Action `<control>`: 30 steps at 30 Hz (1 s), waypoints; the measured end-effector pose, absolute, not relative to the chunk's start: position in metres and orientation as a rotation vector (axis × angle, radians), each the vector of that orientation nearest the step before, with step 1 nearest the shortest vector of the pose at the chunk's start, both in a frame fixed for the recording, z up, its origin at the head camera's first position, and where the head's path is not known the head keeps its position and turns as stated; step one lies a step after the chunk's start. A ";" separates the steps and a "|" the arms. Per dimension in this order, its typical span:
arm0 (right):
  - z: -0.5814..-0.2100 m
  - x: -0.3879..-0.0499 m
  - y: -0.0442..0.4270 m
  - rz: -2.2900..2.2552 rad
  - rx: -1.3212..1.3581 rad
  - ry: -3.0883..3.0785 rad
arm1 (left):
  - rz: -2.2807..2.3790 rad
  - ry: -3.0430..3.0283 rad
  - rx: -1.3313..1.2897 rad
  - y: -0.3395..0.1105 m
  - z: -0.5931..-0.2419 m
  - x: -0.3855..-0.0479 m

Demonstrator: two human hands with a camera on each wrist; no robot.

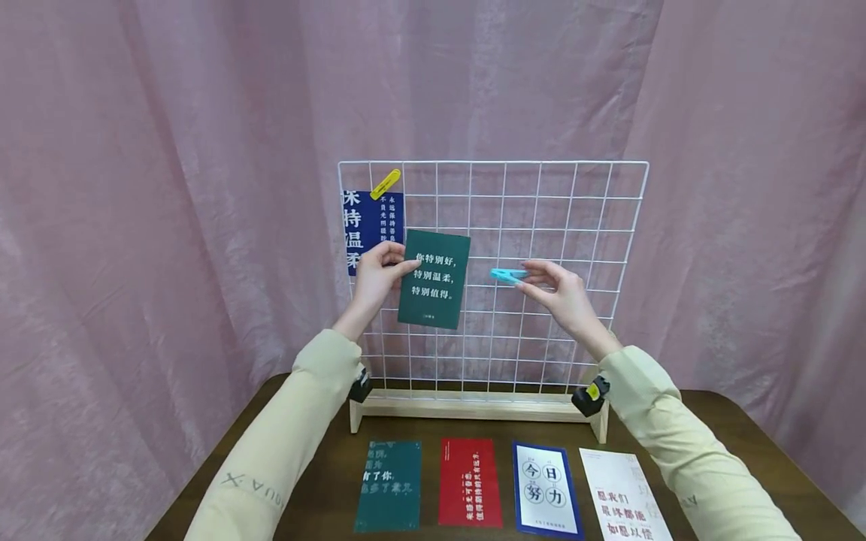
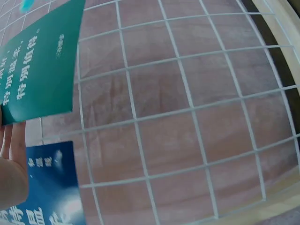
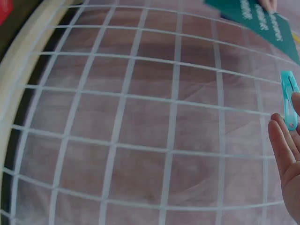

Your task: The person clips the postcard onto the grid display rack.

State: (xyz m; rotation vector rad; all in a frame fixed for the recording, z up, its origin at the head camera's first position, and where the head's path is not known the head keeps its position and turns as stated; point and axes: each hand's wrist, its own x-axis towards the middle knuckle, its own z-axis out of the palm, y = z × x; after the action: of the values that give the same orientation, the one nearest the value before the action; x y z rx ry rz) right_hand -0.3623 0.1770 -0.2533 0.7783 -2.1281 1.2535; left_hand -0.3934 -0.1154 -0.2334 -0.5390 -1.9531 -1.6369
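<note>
My left hand [image 1: 376, 279] pinches the left edge of a green card [image 1: 434, 300] with white lettering, held upright in front of the white wire grid [image 1: 521, 228]. Between the thumb and fingers of my right hand [image 1: 560, 295] is a light-blue clip [image 1: 507, 275], its tip pointing left toward the card with a gap between. Behind the left hand, a blue card [image 1: 389, 254] hangs on the grid's upper left under a yellow clip [image 1: 386, 184]. In the left wrist view the green card [image 2: 51, 70] stands just off the wires; the right wrist view shows the clip [image 3: 288, 101] in the fingers.
A wooden base [image 1: 467, 409] holds the grid on a dark brown table [image 1: 318, 466]. In a row before it lie a green card [image 1: 388, 507], a red card [image 1: 469, 481], a blue-bordered white card [image 1: 546, 496] and a white card [image 1: 622, 488]. Pink curtain [image 1: 203, 188] hangs behind.
</note>
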 end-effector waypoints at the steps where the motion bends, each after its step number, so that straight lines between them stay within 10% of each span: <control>1: -0.248 -0.362 0.176 1.251 0.774 -2.126 | -1.643 -1.943 -0.537 -0.113 -0.231 -0.394; 30: -0.192 -0.359 0.128 1.495 0.578 -1.811 | -1.514 -1.763 -0.417 -0.083 -0.185 -0.414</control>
State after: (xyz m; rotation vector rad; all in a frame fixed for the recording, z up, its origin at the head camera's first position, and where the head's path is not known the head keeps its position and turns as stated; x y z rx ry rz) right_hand -0.3588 0.1284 -0.1922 0.5781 -1.8111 1.4955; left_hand -0.4142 -0.0829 -0.1850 -0.4168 -1.7633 -1.5136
